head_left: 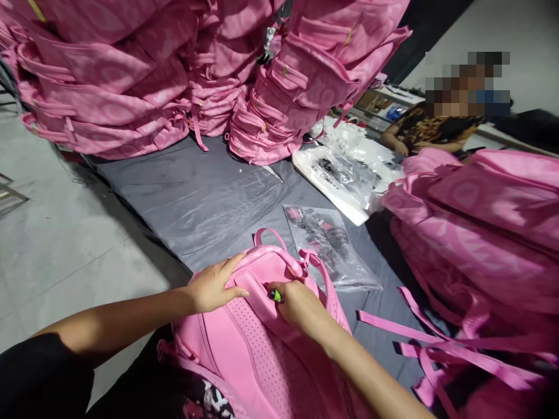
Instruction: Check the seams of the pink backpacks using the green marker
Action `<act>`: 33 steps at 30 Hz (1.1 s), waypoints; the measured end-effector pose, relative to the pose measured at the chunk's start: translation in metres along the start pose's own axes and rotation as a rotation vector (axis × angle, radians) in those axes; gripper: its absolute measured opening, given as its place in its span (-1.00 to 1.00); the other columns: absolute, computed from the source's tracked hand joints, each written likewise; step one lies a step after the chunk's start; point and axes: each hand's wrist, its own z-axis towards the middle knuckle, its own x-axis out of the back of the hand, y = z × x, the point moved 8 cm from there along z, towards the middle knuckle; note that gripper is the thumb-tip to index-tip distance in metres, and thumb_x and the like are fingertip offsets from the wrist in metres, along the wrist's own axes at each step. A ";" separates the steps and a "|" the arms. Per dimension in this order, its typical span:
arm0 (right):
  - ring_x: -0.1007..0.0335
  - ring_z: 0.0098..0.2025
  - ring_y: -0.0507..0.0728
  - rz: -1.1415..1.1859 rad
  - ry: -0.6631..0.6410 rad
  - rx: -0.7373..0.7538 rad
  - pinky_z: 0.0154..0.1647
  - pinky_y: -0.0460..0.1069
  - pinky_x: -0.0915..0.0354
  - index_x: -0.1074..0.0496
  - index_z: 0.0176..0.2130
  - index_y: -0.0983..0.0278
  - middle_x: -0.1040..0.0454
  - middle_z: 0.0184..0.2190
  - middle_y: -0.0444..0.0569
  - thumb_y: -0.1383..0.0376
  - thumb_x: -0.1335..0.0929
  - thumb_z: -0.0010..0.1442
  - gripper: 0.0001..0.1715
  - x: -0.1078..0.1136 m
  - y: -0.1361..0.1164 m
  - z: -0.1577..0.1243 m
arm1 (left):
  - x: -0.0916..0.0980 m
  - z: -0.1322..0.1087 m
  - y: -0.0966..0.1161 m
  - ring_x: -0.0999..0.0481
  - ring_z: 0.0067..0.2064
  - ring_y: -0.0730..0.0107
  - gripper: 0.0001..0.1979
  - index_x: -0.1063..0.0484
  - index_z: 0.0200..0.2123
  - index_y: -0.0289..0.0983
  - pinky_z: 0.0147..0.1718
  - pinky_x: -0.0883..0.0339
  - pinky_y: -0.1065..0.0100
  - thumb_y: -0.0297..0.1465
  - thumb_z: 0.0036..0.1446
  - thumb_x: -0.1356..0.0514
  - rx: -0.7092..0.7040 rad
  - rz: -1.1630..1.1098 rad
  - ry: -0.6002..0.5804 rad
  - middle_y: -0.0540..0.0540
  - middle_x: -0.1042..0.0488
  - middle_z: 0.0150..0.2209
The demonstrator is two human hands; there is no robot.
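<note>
A pink backpack (257, 343) lies in front of me, its perforated back panel facing up and its top loop pointing away. My left hand (218, 285) rests on its upper left part, fingers stretched and thumb apart, holding nothing. At the upper middle of the bag, my right hand (299, 305) is closed around a small tool with a green and black end (275, 295). The rest of that tool is hidden by the fist and the bag, so its kind cannot be made out. Just beyond the bag lies a clear plastic bag (327, 238) with black and pink pieces inside.
Tall stacks of pink backpacks (109, 93) stand along the far side of the grey-covered table (187, 192). More pink backpacks (493, 215) with loose straps (437, 343) are at the right. White plastic packaging (349, 169) lies farther back. Another person (437, 128) sits beyond it.
</note>
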 end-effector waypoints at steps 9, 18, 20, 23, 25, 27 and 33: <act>-0.58 -0.18 0.15 0.270 0.305 0.065 -0.18 -0.05 -0.31 -0.55 -0.11 0.17 -0.65 -0.20 -0.05 0.38 -0.38 0.24 -0.77 0.035 -0.017 -0.001 | 0.001 -0.001 -0.002 -0.23 0.39 0.15 -0.18 0.08 0.43 -0.21 0.33 -0.17 0.14 -0.20 0.21 -0.22 0.017 0.030 -0.061 -0.19 -0.17 0.40; -0.56 -0.20 0.16 0.117 0.126 0.128 -0.31 -0.06 -0.21 -0.61 -0.17 0.22 -0.66 -0.24 -0.01 0.40 -0.38 0.23 -0.79 0.029 -0.031 0.017 | 0.006 -0.003 -0.009 -0.36 0.31 0.11 -0.20 0.07 0.43 -0.18 0.22 -0.30 0.17 -0.11 0.23 -0.16 -0.015 0.077 -0.056 -0.17 -0.29 0.34; -0.56 -0.17 0.16 0.129 0.078 0.124 -0.26 -0.06 -0.23 -0.60 -0.10 0.23 -0.66 -0.20 -0.02 0.40 -0.38 0.24 -0.75 0.027 -0.028 0.014 | 0.006 -0.004 -0.013 -0.37 0.30 0.10 -0.20 0.06 0.43 -0.18 0.21 -0.32 0.18 -0.09 0.24 -0.15 -0.027 0.100 -0.053 -0.16 -0.31 0.33; -0.53 -0.07 0.13 0.179 0.137 0.196 -0.19 -0.07 -0.24 -0.55 -0.01 0.25 -0.63 -0.08 -0.02 0.41 -0.37 0.27 -0.70 0.030 -0.038 0.010 | 0.005 -0.005 -0.025 -0.40 0.28 0.03 -0.19 -0.02 0.41 -0.21 0.17 -0.37 0.18 0.01 0.21 -0.13 -0.019 0.152 -0.013 -0.17 -0.36 0.29; -0.50 -0.02 0.13 0.166 0.189 0.258 -0.22 -0.07 -0.22 -0.53 -0.02 0.25 -0.61 -0.04 -0.02 0.40 -0.35 0.29 -0.72 0.032 -0.048 0.010 | 0.005 -0.004 -0.035 -0.42 0.26 -0.02 -0.16 -0.06 0.39 -0.21 0.15 -0.39 0.17 0.08 0.17 -0.10 -0.008 0.178 0.019 -0.18 -0.39 0.27; -0.49 -0.05 0.13 0.109 0.207 0.298 -0.33 -0.06 -0.17 -0.51 -0.04 0.25 -0.59 -0.06 -0.02 0.36 -0.33 0.30 -0.76 0.031 -0.054 0.011 | 0.005 -0.001 -0.045 -0.44 0.24 -0.08 -0.14 -0.08 0.38 -0.21 0.13 -0.41 0.13 0.13 0.15 -0.07 0.017 0.199 0.026 -0.19 -0.41 0.25; -0.46 -0.14 0.11 0.099 0.220 0.258 -0.43 -0.06 -0.07 -0.48 -0.01 0.27 -0.56 -0.07 -0.02 0.28 -0.31 0.36 -0.76 0.036 -0.050 0.009 | 0.007 0.001 -0.049 -0.42 0.25 -0.10 -0.20 -0.04 0.38 -0.13 0.13 -0.40 0.07 0.12 0.18 -0.02 0.066 0.256 0.027 -0.09 -0.39 0.27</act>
